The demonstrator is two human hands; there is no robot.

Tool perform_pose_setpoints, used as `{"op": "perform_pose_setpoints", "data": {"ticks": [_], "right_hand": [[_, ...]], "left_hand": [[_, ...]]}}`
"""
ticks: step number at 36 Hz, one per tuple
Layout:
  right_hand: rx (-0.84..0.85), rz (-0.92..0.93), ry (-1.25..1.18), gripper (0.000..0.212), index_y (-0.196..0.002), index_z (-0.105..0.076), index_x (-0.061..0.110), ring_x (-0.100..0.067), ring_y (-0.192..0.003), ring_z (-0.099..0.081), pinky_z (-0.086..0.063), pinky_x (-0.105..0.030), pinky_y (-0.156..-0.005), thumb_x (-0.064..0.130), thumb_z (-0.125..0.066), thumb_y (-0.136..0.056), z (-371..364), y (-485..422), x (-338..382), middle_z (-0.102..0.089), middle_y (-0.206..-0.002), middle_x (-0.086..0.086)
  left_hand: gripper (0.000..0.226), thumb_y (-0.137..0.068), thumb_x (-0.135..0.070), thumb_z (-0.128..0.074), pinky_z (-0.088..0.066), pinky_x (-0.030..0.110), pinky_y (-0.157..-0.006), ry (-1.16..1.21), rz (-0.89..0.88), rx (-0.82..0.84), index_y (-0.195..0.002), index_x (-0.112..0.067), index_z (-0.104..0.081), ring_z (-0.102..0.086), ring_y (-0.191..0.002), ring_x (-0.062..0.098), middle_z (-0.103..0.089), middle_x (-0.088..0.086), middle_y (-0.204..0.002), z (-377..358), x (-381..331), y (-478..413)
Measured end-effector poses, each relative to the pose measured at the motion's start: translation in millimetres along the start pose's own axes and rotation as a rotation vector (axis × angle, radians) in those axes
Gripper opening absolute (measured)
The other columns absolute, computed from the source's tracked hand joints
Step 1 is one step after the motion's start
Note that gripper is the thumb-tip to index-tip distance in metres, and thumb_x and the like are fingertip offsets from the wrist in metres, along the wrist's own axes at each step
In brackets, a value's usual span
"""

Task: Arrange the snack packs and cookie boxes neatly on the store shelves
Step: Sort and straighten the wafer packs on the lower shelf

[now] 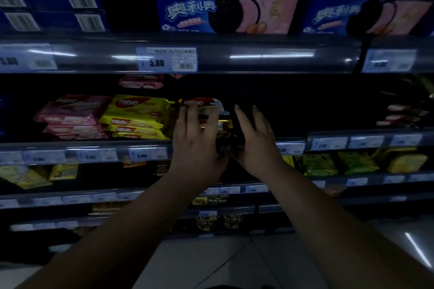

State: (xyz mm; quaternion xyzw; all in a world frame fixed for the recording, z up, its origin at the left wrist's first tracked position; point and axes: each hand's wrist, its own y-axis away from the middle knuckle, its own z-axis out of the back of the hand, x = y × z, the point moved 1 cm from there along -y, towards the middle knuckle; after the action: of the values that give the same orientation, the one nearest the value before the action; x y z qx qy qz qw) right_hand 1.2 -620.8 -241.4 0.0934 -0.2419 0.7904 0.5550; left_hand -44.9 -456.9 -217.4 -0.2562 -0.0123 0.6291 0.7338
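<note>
**Both hands bracket a stack of dark wafer packs at the shelf's front edge**

The dark wafer packs (pixel 203 102) are glossy, crinkled foil pillows with a red logo, stacked flat at the front edge of the middle shelf (pixel 94 153). A gold-edged pack shows lower in the pile. The left hand (pixel 197 141) lies over the stack's front, fingers nearly straight and tips on the top pack. The right hand (pixel 256 141) stands flat against the stack's right side, fingers straight and spread. The soft yellow packs (pixel 138 114) sit just beside the stack on the left, and the pink packs (pixel 70 112) lie beyond them. To the right, the shelf is dark open room. Rigid blue cookie boxes (pixel 199 14) sit above the curved, shiny price rail.
</note>
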Motion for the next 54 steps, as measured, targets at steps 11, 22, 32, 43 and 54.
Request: {"op": "perform_pose_setpoints", "data": {"ticks": [11,22,32,43,54], "right_hand": [[-0.100,-0.114,0.006,0.097,-0.154,-0.016,0.037,-0.041,-0.146,-0.011,-0.023,-0.057,-0.115,0.033,-0.076,-0.079,75,33,-128,-0.006,-0.163,-0.016],[-0.230,-0.163,-0.002,0.074,-0.147,-0.029,0.032,-0.043,-0.142,-0.020,-0.031,-0.062,-0.108,0.038,-0.062,-0.081,175,60,-298,-0.023,-0.156,-0.017],[-0.258,-0.191,-0.080,0.094,-0.154,-0.010,0.038,-0.040,-0.147,-0.006,-0.026,-0.058,-0.112,0.033,-0.072,-0.083,211,48,-381,0.000,-0.161,-0.019],[-0.078,-0.249,-0.063,0.073,-0.152,-0.015,0.039,-0.042,-0.135,-0.037,-0.027,-0.060,-0.111,0.040,-0.058,-0.093,204,22,-417,-0.035,-0.150,-0.018],[-0.201,-0.169,-0.198,0.064,-0.148,-0.036,0.027,-0.035,-0.119,-0.053,-0.049,-0.037,-0.090,0.016,-0.065,-0.092,198,22,-396,-0.042,-0.142,-0.017]], "left_hand": [[0.097,-0.079,-0.050,-0.063,-0.016,0.050,-0.118,0.126,-0.089,0.212,-0.155,-0.034,-0.005,-0.010,-0.146,0.039,-0.004,0.015,-0.163,-61,-125,-55],[0.102,-0.069,-0.040,-0.070,-0.033,0.043,-0.114,0.437,-0.007,0.295,-0.152,-0.040,-0.011,-0.024,-0.144,0.035,-0.013,0.012,-0.160,-157,-287,-120],[0.091,-0.082,-0.027,-0.073,-0.034,0.025,-0.103,0.560,0.045,0.279,-0.153,-0.036,-0.018,-0.038,-0.133,0.020,-0.030,0.006,-0.153,-207,-361,-154],[0.078,-0.092,-0.025,-0.064,-0.043,0.037,-0.105,0.442,0.044,0.243,-0.154,-0.035,-0.017,-0.043,-0.133,0.031,-0.021,0.013,-0.158,-238,-367,-178],[0.065,-0.093,-0.014,-0.062,-0.030,0.020,-0.106,0.455,0.041,0.055,-0.150,-0.029,-0.033,-0.041,-0.137,0.022,-0.039,0.005,-0.153,-232,-350,-168]]}}
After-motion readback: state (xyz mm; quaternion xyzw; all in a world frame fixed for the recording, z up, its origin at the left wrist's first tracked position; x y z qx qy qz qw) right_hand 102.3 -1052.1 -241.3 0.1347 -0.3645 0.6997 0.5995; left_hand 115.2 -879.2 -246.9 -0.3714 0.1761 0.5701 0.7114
